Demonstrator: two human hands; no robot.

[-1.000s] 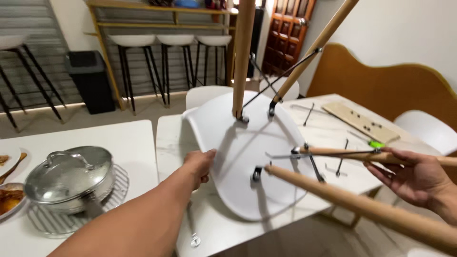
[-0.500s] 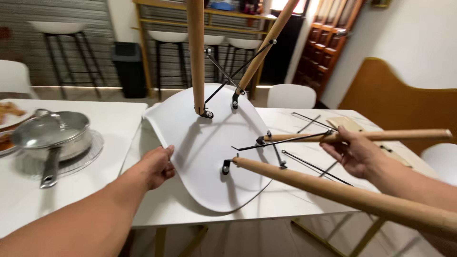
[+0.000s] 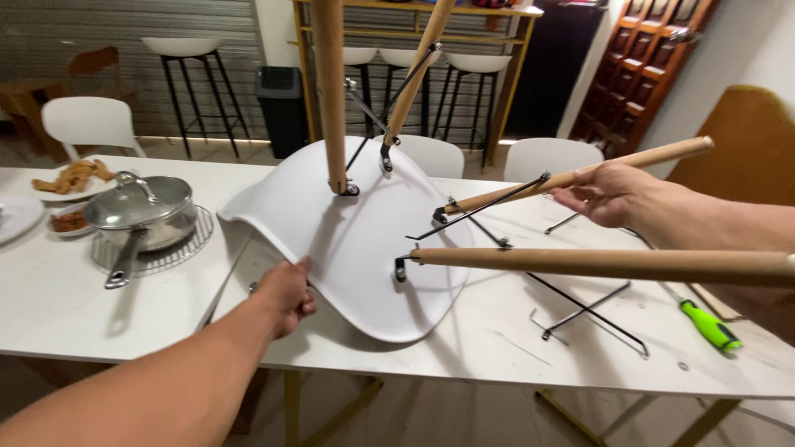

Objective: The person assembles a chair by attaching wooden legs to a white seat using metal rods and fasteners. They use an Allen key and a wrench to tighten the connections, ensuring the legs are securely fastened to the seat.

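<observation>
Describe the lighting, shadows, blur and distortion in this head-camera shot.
Head view: even indoor light; soft shadows under the white chair seat and the metal rods on the table. Faint glare on the pot lid. The left hand and right hand are sharp, with no motion blur. Wide-angle stretch enlarges the near wooden leg and the left forearm.

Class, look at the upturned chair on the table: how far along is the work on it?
Done: four wooden legs stand fitted in the upturned white seat. In hand: the left hand steadies the seat's edge; the right hand grips one leg. Left: loose metal rods and a green-handled tool lie on the table.
</observation>
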